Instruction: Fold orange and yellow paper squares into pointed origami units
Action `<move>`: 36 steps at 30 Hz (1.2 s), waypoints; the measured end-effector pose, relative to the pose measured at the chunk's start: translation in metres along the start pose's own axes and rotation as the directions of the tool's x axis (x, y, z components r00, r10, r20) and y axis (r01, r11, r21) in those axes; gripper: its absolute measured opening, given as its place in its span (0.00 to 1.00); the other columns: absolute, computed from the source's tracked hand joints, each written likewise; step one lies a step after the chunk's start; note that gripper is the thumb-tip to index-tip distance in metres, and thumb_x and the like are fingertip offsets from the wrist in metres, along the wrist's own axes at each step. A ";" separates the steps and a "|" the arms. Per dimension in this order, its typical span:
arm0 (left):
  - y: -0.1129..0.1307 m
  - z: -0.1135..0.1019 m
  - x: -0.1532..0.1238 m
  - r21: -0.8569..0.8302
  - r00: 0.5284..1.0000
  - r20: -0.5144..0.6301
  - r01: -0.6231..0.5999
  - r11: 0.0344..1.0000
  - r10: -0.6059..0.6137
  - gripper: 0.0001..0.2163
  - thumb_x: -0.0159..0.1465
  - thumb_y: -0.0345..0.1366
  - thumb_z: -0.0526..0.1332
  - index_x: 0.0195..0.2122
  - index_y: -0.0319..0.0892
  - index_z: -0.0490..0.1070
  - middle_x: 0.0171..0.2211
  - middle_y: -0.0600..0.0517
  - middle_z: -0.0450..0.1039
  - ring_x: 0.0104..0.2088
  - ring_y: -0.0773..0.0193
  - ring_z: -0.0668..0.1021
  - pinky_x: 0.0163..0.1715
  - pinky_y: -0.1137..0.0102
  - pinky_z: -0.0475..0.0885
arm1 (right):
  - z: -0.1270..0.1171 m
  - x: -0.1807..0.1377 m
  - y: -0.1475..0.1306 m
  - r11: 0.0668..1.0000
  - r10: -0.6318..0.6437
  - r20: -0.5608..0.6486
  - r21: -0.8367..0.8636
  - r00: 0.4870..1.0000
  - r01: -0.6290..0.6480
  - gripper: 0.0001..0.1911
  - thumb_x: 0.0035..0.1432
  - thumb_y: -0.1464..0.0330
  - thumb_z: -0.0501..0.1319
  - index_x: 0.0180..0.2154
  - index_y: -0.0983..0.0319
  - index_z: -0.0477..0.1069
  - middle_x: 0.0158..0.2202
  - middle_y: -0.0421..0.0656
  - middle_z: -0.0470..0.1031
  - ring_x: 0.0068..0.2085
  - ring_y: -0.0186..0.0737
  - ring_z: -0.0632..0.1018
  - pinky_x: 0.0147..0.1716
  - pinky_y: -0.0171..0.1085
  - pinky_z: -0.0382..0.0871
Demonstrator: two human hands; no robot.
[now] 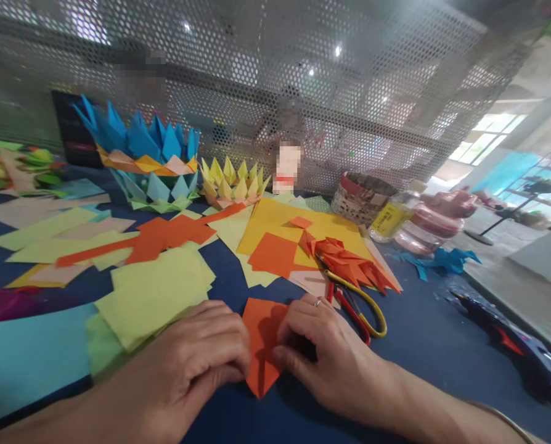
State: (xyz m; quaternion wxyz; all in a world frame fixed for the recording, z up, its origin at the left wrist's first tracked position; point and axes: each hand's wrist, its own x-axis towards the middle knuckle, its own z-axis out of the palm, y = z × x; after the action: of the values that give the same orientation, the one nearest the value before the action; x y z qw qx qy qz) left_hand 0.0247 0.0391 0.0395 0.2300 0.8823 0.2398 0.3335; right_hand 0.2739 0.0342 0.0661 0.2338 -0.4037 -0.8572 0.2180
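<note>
An orange paper piece (261, 345), partly folded, lies on the dark blue table (423, 333) right in front of me. My left hand (201, 357) has its fingers curled, pressing on the paper's left edge. My right hand (322, 351), with a ring on one finger, pinches the paper's right side with bent fingers. A stack of pale yellow-green sheets (159, 293) lies just left of my left hand.
Scissors (359, 305) with red and yellow handles lie just beyond my right hand, next to a pile of folded orange pieces (349, 259) on yellow sheets. Blue and yellow paper crowns (146, 157) stand at the back. A woven basket (361, 197), a glue bottle (393, 219) and a glue gun (516, 345) sit to the right.
</note>
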 end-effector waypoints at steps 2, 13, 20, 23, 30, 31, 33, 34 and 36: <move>0.001 0.000 0.000 -0.026 0.999 0.026 0.020 0.999 -0.020 0.11 0.74 0.25 0.56 0.38 0.49 0.72 0.35 0.61 0.76 0.37 0.70 0.77 0.42 0.75 0.71 | 0.001 -0.001 0.000 1.000 -0.017 -0.012 0.004 1.000 0.017 0.14 0.61 0.76 0.69 0.29 0.60 0.66 0.29 0.37 0.72 0.33 0.36 0.72 0.36 0.35 0.62; 0.005 0.002 0.001 -0.042 0.989 0.131 0.069 0.997 -0.063 0.12 0.76 0.28 0.54 0.38 0.49 0.72 0.35 0.60 0.78 0.39 0.71 0.79 0.45 0.77 0.74 | 0.001 -0.004 -0.003 0.997 -0.076 0.053 0.007 0.996 0.075 0.14 0.65 0.72 0.70 0.30 0.61 0.68 0.30 0.38 0.73 0.36 0.38 0.73 0.39 0.37 0.65; 0.010 0.016 -0.006 0.335 0.999 -0.035 -0.016 0.942 0.029 0.10 0.74 0.43 0.60 0.37 0.47 0.77 0.36 0.52 0.78 0.41 0.61 0.80 0.46 0.68 0.78 | 0.006 -0.004 -0.002 0.998 -0.057 0.037 -0.005 0.998 0.057 0.14 0.63 0.74 0.70 0.30 0.61 0.67 0.30 0.38 0.72 0.36 0.38 0.72 0.39 0.37 0.64; 0.012 0.019 -0.007 0.397 0.996 -0.071 -0.016 0.918 0.048 0.11 0.74 0.45 0.60 0.38 0.47 0.77 0.38 0.51 0.77 0.44 0.59 0.79 0.50 0.65 0.78 | 0.007 -0.006 -0.001 0.998 -0.067 0.023 -0.018 0.998 0.067 0.14 0.62 0.74 0.70 0.30 0.61 0.67 0.30 0.38 0.72 0.36 0.38 0.71 0.38 0.37 0.63; 0.015 0.015 -0.005 0.454 0.989 -0.136 0.015 0.891 0.052 0.11 0.74 0.33 0.57 0.36 0.45 0.75 0.45 0.50 0.76 0.46 0.60 0.77 0.47 0.67 0.75 | 0.009 -0.004 -0.005 0.997 -0.027 0.046 -0.068 0.999 0.030 0.15 0.62 0.73 0.70 0.30 0.60 0.66 0.29 0.38 0.72 0.36 0.40 0.71 0.38 0.38 0.64; 0.016 0.017 -0.006 0.462 0.984 -0.160 0.007 0.887 0.076 0.12 0.75 0.30 0.54 0.35 0.45 0.75 0.45 0.50 0.77 0.46 0.60 0.77 0.48 0.66 0.73 | 0.009 -0.004 -0.005 0.998 -0.021 0.048 -0.066 0.999 0.024 0.15 0.63 0.72 0.70 0.29 0.60 0.65 0.29 0.38 0.72 0.36 0.40 0.71 0.38 0.38 0.65; 0.019 0.022 -0.008 0.496 0.966 -0.204 -0.038 0.867 0.159 0.16 0.76 0.27 0.51 0.35 0.45 0.75 0.42 0.53 0.79 0.43 0.61 0.76 0.51 0.65 0.70 | 0.009 -0.004 -0.006 0.998 -0.018 0.049 -0.056 0.999 0.021 0.15 0.63 0.72 0.69 0.29 0.59 0.65 0.30 0.38 0.72 0.35 0.39 0.71 0.38 0.38 0.65; 0.019 0.026 -0.010 0.527 0.957 -0.204 -0.069 0.847 0.206 0.17 0.76 0.26 0.50 0.36 0.45 0.75 0.40 0.54 0.80 0.42 0.62 0.77 0.53 0.65 0.68 | 0.008 -0.005 -0.006 0.998 -0.021 0.046 -0.053 0.999 0.023 0.15 0.64 0.73 0.69 0.29 0.59 0.65 0.30 0.38 0.72 0.35 0.39 0.71 0.38 0.38 0.65; 0.017 0.035 -0.015 0.591 0.936 -0.201 -0.120 0.798 0.290 0.18 0.77 0.25 0.48 0.38 0.45 0.76 0.36 0.56 0.81 0.40 0.63 0.78 0.56 0.67 0.68 | 0.008 -0.005 -0.005 0.998 -0.028 0.037 -0.049 0.999 0.030 0.14 0.63 0.73 0.69 0.29 0.60 0.66 0.30 0.38 0.72 0.35 0.39 0.71 0.38 0.38 0.64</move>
State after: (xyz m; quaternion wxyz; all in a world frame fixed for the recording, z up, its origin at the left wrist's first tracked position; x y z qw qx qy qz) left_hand 0.0435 0.0082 0.0189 -0.1182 0.8745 0.2605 0.3916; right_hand 0.2691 0.0259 0.0616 0.2115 -0.3928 -0.8723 0.2003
